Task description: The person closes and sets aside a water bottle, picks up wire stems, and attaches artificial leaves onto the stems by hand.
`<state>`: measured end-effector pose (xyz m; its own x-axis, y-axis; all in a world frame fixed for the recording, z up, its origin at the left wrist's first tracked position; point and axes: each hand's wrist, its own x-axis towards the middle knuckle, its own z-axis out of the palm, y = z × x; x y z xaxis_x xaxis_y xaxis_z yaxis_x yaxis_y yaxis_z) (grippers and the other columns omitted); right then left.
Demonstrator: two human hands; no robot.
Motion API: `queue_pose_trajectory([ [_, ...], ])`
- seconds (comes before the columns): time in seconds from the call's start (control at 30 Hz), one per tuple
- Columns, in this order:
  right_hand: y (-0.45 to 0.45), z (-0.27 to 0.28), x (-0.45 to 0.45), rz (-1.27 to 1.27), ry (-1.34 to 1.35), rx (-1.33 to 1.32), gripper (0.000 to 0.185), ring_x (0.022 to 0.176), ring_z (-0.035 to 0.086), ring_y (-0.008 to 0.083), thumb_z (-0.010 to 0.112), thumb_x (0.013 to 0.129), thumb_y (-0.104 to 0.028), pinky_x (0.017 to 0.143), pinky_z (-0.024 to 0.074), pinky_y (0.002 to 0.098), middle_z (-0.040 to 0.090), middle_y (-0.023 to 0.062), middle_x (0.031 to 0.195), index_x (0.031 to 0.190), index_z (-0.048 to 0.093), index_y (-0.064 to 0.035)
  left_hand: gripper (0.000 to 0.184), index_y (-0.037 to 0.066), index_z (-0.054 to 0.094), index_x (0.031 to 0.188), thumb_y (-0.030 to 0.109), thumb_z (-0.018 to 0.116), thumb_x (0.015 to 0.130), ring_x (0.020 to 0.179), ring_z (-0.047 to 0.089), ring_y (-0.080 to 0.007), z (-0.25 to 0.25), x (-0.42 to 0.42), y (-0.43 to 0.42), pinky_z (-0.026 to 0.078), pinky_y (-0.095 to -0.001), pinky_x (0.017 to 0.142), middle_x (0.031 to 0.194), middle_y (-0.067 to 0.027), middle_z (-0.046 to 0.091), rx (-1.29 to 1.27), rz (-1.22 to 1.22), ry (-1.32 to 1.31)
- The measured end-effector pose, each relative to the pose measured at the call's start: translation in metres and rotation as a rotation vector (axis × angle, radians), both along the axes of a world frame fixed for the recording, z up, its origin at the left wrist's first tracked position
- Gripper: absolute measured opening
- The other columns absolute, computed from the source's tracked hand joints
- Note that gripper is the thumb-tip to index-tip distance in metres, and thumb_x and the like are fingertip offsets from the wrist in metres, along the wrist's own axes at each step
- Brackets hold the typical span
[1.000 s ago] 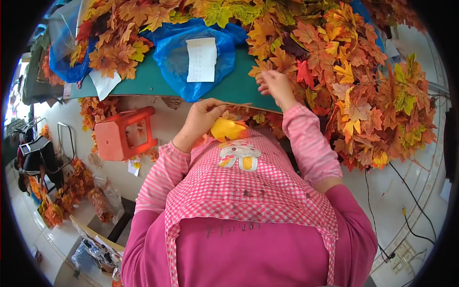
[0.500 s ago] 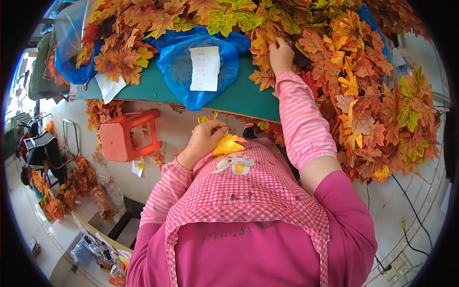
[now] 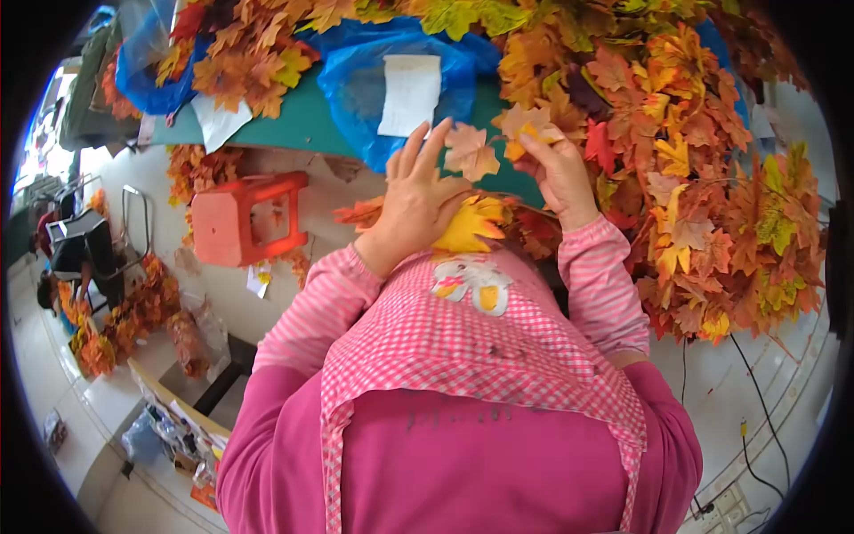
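Note:
My right hand pinches a peach-and-yellow artificial maple leaf between thumb and fingers, above the front edge of the green table. Facing it, my left hand is back side up, its fingers stretched out and spread. A peach maple leaf hangs between the two hands, near the left fingertips; what supports it is hidden. Partly under the left palm, above my apron, lies a yellow maple leaf. Red-orange leaf tips stick out on that hand's other side.
Heaped artificial maple leaves cover the table's back and spill over its right side. A blue plastic bag with a paper slip lies on the green table. An orange stool stands at left; cables run along the right.
My right hand has come back from the leaf heap toward my left hand, now with a leaf in its fingers. My left hand has risen and its fingers have spread.

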<state>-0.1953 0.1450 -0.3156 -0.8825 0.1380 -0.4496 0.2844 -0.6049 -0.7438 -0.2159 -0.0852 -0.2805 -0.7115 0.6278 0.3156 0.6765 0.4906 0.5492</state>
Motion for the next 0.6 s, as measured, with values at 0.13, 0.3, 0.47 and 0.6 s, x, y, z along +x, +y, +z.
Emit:
queue_pose_trajectory([
  [0.13, -0.029, 0.002, 0.014, 0.155, -0.057, -0.181, 0.033, 0.068, 0.062, 0.012, 0.066, 0.086, -0.008, 0.054, 0.0508, 0.0234, 0.063, 0.0039, 0.092, 0.115, 0.051, -0.0078, 0.013, 0.005, 0.069, 0.091, 0.01, 0.068, 0.079, 0.105, 0.057, -0.0345, -0.033, -0.009, 0.002, 0.045, -0.0399, 0.087, 0.118, -0.0199, 0.056, 0.249, -0.207, -0.304],
  [0.3, -0.049, -0.007, 0.022, 0.245, 0.221, 0.879, 0.053, 0.089, 0.059, 0.0172, 0.066, 0.086, -0.014, 0.074, 0.0495, 0.0268, 0.061, 0.0068, 0.105, 0.132, 0.042, -0.0096, 0.012, 0.001, 0.065, 0.093, 0.008, 0.065, 0.083, 0.073, 0.064, -0.0252, -0.03, 0.008, -0.002, 0.05, -0.0316, 0.064, 0.085, -0.0114, 0.065, 0.19, -0.083, -0.521],
  [0.47, -0.058, 0.003, 0.023, 0.288, 0.372, 0.75, 0.021, 0.11, 0.057, 0.0212, 0.055, 0.093, -0.016, 0.091, 0.0446, 0.0292, 0.061, 0.0111, 0.115, 0.099, 0.066, 0.0009, 0.011, 0.003, 0.066, 0.093, 0.007, 0.064, 0.083, 0.073, 0.064, -0.0256, -0.026, 0.005, -0.006, 0.049, -0.0325, 0.064, 0.083, -0.0118, 0.064, 0.126, -0.023, -0.544],
  [0.6, -0.074, 0.008, 0.025, 0.275, 0.17, 0.549, 0.023, 0.09, 0.062, 0.0126, 0.06, 0.092, -0.018, 0.076, 0.0499, 0.0244, 0.066, 0.0077, 0.103, 0.103, 0.066, 0.0018, 0.012, 0.004, 0.067, 0.092, 0.008, 0.066, 0.081, 0.074, 0.064, -0.027, -0.029, 0.007, -0.008, 0.05, -0.0333, 0.064, 0.084, -0.0111, 0.064, 0.155, -0.065, -0.483],
])
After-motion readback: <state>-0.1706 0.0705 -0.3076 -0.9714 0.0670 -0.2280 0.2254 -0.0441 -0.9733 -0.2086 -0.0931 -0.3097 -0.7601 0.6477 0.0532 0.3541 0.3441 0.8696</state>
